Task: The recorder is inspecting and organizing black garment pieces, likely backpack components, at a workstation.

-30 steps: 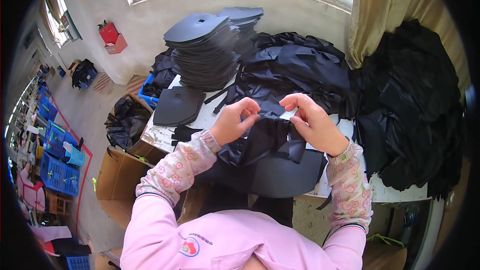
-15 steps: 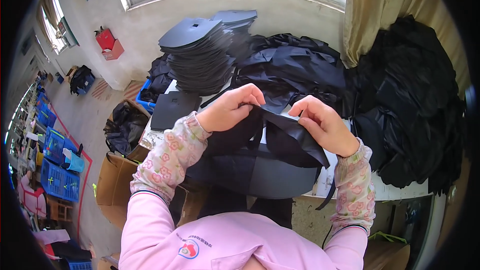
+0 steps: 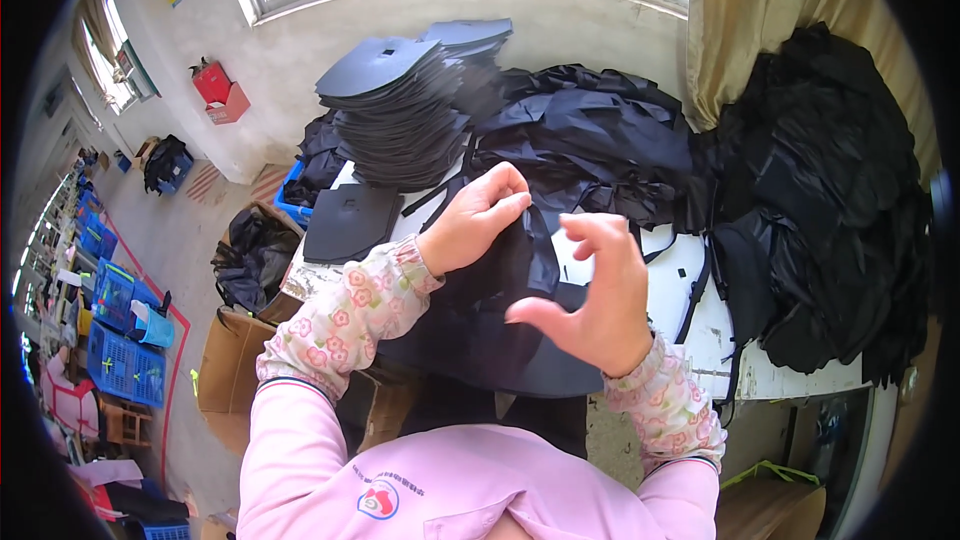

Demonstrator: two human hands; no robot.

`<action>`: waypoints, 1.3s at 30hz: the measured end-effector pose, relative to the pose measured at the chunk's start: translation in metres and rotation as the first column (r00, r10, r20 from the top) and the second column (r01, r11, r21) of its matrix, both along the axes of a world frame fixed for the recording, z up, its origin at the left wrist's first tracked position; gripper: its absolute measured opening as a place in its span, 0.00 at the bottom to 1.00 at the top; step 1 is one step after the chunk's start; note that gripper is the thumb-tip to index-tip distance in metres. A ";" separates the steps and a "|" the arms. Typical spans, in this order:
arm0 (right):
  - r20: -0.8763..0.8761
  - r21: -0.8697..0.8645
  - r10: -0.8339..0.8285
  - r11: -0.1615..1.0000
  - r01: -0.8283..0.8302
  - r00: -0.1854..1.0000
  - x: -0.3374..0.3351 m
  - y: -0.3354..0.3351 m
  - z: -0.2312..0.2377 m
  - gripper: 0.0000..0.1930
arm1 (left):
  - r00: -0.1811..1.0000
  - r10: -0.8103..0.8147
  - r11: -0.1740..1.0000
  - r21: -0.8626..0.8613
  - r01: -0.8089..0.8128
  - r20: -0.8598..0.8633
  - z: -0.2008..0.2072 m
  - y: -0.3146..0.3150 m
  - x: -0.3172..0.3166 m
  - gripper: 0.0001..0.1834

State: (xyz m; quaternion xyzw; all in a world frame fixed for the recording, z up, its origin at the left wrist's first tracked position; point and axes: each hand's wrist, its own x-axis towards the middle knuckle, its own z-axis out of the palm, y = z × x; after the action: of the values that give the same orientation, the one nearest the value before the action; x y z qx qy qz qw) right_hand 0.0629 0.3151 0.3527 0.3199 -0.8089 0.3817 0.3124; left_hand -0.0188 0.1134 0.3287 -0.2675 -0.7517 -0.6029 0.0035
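My left hand (image 3: 478, 222) is closed, thumb and fingertips pinching the upper edge of a black fabric piece (image 3: 540, 252) that hangs down from it. My right hand (image 3: 600, 305) has let its fingers spread, thumb well apart from them, with nothing between. It hovers over a dark, smooth panel (image 3: 480, 345) with a curved near edge, which lies at the table's front and partly overhangs it. How the fabric and the panel are joined, if at all, is hidden by folds and my hands.
Behind stands a tall stack of dark grey shaped sheets (image 3: 400, 135); a flat one (image 3: 350, 223) lies nearer. Heaps of black fabric (image 3: 590, 135) cover the white table (image 3: 668, 285) at the back, with a larger heap (image 3: 825, 210) at right. An open carton (image 3: 225, 370) stands at left.
My right hand has let go of the fabric edge and moved left and nearer, opening. The fabric's right part has dropped. My left hand keeps its pinch, shifted slightly right.
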 end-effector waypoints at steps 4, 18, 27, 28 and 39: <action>-0.002 0.204 -0.137 0.970 0.135 0.991 -0.009 -0.023 -0.021 0.36 | 0.990 -0.066 0.992 0.115 0.052 0.122 0.000 0.004 0.005 0.09; -0.028 0.255 -0.060 0.965 0.065 0.998 -0.005 0.022 -0.008 0.06 | 0.719 0.247 0.842 -0.223 -0.491 -0.650 -0.026 -0.051 0.013 0.15; 0.571 0.143 0.225 0.920 -0.366 0.789 0.036 0.057 -0.028 0.05 | 0.797 0.319 0.679 -0.462 -0.570 -0.513 -0.049 -0.177 0.065 0.14; 0.583 0.140 0.224 0.919 -0.369 0.781 0.038 0.063 -0.028 0.05 | 0.843 0.317 0.677 -0.518 -0.522 -0.435 -0.045 -0.190 0.076 0.15; 0.737 0.378 -0.008 0.834 -0.403 0.676 0.013 0.109 -0.083 0.07 | 0.888 0.234 0.692 -0.709 0.134 0.397 -0.044 -0.250 0.084 0.15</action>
State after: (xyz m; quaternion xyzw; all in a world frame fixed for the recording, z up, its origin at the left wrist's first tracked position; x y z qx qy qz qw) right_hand 0.0756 0.4237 0.2695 0.3068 -0.8947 0.2785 -0.1668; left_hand 0.0650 -0.1365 0.2852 -0.0764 -0.9126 -0.3048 -0.2616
